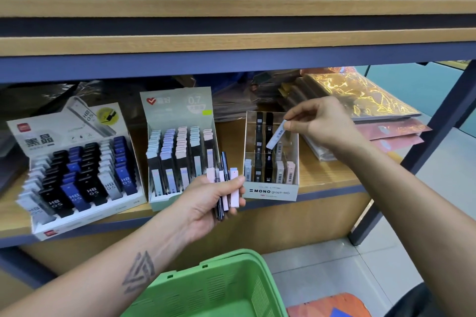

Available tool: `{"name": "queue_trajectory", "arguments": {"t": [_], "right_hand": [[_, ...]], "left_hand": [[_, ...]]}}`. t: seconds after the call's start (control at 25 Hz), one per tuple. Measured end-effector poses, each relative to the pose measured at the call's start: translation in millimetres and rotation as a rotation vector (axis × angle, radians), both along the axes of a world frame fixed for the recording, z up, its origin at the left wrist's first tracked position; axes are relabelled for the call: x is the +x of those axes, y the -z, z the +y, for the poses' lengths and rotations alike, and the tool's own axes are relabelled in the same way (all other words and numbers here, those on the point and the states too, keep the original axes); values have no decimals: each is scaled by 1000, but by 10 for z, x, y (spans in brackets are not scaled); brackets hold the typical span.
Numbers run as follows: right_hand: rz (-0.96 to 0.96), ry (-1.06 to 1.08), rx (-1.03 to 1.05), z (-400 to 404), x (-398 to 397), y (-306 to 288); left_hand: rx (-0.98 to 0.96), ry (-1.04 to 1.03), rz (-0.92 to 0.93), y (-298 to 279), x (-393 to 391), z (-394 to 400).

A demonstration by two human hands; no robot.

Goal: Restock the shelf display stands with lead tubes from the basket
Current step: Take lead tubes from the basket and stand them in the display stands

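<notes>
Green basket [219, 288], front cut off

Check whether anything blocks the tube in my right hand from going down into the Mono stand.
Nothing visible does. The right hand pinches the pale blue tube tilted over the open top of the Mono stand, above the tubes already standing inside.

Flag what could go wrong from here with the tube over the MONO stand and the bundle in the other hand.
1. The right hand pinches the pale tube only at its top end, tilted above the MONO stand; it could slip or land in a wrong slot.
2. The left hand holds several fanned tubes in a loose grip; one might slide out towards the green basket.
</notes>
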State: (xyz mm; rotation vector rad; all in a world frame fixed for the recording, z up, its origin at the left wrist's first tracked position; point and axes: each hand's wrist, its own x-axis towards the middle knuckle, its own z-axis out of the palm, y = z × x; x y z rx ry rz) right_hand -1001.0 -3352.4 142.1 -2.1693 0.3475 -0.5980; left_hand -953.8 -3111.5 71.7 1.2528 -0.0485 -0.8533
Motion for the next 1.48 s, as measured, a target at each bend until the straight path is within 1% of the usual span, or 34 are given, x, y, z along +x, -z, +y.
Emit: {"name": "queue_trajectory", "arguments": {"t": [0.08, 0.24, 0.4, 0.48, 0.6, 0.76, 0.92, 1.0, 1.12, 1.2, 1.32, 1.48], "right_hand": [[-9, -29, -35, 105, 78, 35], [-57, -2, -335, 310, 348, 146], [9, 31, -580, 452, 534, 271], [51, 62, -647, 495, 596, 313], [105, 119, -638, 529, 681, 360], [116, 204, -588, 577, 742, 407], [166, 252, -667, 596, 767, 422], [154, 219, -611, 566, 743, 396], [102, 172, -455, 501, 638, 312], [90, 175, -438, 472, 579, 288], [105, 180, -535, 470, 601, 318], [207, 189, -818, 568, 660, 409]], "left_hand": [[-5, 8, -10, -6, 4, 8], [-5, 12, -44, -32, 30, 20], [-7, 7, -48, -54, 59, 54], [-7, 7, -44, -58, 62, 64], [-10, 13, -40, -52, 78, 90], [-15, 21, -34, -42, 77, 112], [-21, 18, -32, -45, 79, 113], [-25, 23, -30, -48, 73, 116], [-17, 30, -28, -42, 61, 123], [-8, 31, -29, -38, 54, 127], [-1, 33, -32, -46, 31, 120], [10, 31, -32, -50, 25, 115]]}}
